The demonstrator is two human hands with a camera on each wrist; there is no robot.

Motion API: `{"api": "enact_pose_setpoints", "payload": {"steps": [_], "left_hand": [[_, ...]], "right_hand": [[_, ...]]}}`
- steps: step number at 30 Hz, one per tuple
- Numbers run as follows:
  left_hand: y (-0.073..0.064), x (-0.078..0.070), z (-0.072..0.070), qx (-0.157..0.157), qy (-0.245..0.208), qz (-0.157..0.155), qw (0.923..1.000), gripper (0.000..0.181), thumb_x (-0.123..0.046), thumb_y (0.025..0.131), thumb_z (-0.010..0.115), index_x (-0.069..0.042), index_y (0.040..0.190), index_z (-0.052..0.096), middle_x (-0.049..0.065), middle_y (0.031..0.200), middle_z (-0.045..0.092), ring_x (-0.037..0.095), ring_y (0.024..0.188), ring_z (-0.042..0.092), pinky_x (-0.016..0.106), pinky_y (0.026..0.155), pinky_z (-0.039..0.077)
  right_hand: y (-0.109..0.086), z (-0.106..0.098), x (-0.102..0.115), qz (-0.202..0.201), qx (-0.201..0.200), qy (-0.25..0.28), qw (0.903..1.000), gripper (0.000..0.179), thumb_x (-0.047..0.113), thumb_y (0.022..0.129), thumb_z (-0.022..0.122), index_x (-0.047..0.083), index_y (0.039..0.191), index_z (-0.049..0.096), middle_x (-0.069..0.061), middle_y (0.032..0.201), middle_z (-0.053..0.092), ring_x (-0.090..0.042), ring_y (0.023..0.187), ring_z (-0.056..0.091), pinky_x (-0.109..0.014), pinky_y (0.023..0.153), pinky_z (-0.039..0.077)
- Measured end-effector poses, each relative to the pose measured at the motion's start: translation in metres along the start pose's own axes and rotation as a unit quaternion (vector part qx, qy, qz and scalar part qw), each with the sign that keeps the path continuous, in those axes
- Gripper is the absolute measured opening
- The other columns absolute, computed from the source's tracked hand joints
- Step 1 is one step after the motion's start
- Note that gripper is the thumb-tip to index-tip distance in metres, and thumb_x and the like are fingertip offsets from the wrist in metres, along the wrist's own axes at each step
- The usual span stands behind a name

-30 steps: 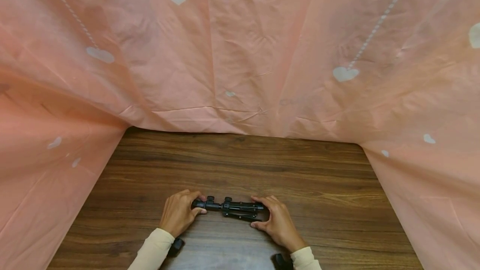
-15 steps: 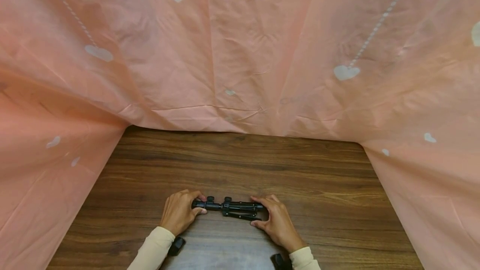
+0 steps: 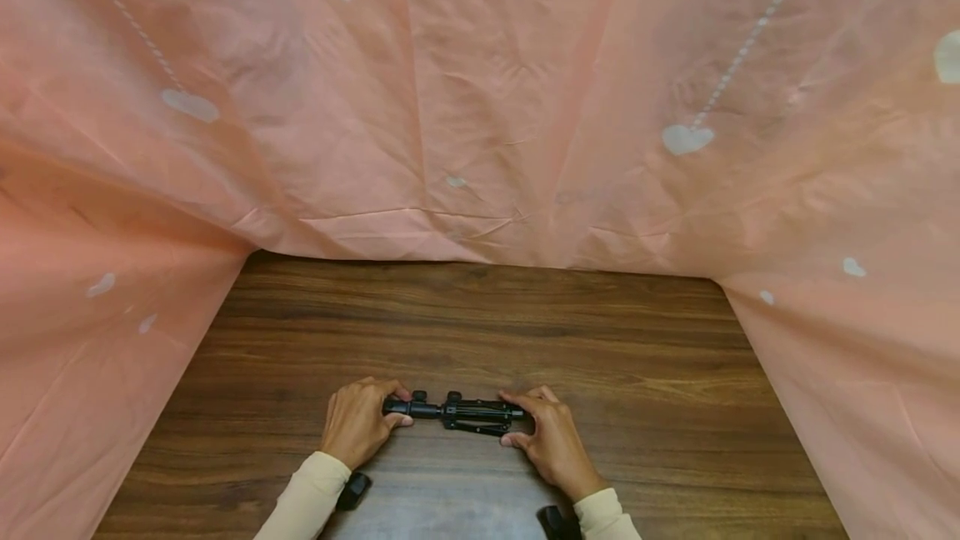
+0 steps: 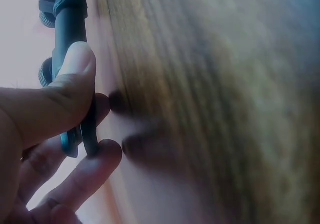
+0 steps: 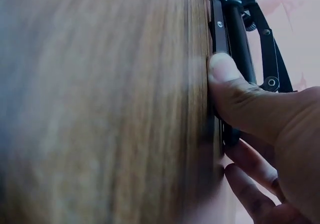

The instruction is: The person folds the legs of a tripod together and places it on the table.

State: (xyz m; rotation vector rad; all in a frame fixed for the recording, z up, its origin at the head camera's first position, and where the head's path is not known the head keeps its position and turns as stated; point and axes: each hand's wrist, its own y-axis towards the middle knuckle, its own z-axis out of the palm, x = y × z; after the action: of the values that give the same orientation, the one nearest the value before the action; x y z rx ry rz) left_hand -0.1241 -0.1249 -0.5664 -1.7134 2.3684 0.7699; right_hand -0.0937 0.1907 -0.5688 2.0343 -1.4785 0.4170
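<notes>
A small black tripod (image 3: pixel 480 411) lies sideways near the table's front, its legs folded almost together. At its left end, my left hand (image 3: pixel 358 422) pinches the shaft between thumb and fingers. My right hand (image 3: pixel 553 438) holds the leg ends on the other side, thumb on the near leg and fingers on the far one. Two knobs stick out along the far side of the tripod. Seen from the left wrist, the thumb lies over the black tube (image 4: pixel 70 28) while the fingertips sit beneath its end. The right wrist view has the thumb pressed on a leg (image 5: pixel 219 33) beside hinged braces.
The brown wood-grain table (image 3: pixel 480 323) extends behind and to both sides of the hands. Pink cloth (image 3: pixel 480 107) with white hearts hangs at the back, left and right. A dark strap-on block (image 3: pixel 354 492) sits at the left wrist.
The tripod's near leg has swung in toward the others, and the right thumb has moved closer to the fingers with it. The left hand keeps its grip in place.
</notes>
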Motion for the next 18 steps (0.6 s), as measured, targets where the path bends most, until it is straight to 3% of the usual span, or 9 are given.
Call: {"api": "enact_pose_setpoints", "payload": {"steps": [7,13,18], "left_hand": [[0.0021,0.0,0.0031,0.016,-0.004,-0.008,0.9998,0.033,-0.04,0.066,0.1,-0.029,0.089,0.08,-0.011,0.093,0.08,0.014,0.086,0.071,0.038,0.067,0.06],[-0.0029,-0.0022,0.0031,0.031,0.028,0.022,0.9989,0.033,-0.047,0.079,0.092,-0.024,0.101,0.083,-0.008,0.1,0.077,0.018,0.097,0.069,0.041,0.075,0.063],[-0.0072,-0.0097,-0.0001,0.051,0.018,0.037,0.9978,0.053,-0.052,0.092,0.079,-0.012,0.127,0.077,0.004,0.113,0.078,0.024,0.106,0.066,0.046,0.093,0.058]], "right_hand": [[0.0016,0.0027,-0.0011,0.017,0.009,0.001,0.9998,0.065,0.018,0.066,0.099,0.016,0.127,0.079,0.007,0.106,0.076,-0.012,0.103,0.066,-0.039,0.092,0.059],[-0.0024,0.0043,-0.0014,0.008,0.017,-0.015,0.9997,0.075,0.019,0.07,0.097,0.017,0.14,0.071,0.005,0.11,0.075,-0.012,0.106,0.063,-0.039,0.092,0.058],[-0.0074,0.0017,0.0014,-0.006,0.038,-0.014,0.9992,0.087,0.024,0.077,0.095,0.023,0.155,0.056,0.0,0.143,0.07,-0.014,0.118,0.061,-0.044,0.099,0.057]]}}
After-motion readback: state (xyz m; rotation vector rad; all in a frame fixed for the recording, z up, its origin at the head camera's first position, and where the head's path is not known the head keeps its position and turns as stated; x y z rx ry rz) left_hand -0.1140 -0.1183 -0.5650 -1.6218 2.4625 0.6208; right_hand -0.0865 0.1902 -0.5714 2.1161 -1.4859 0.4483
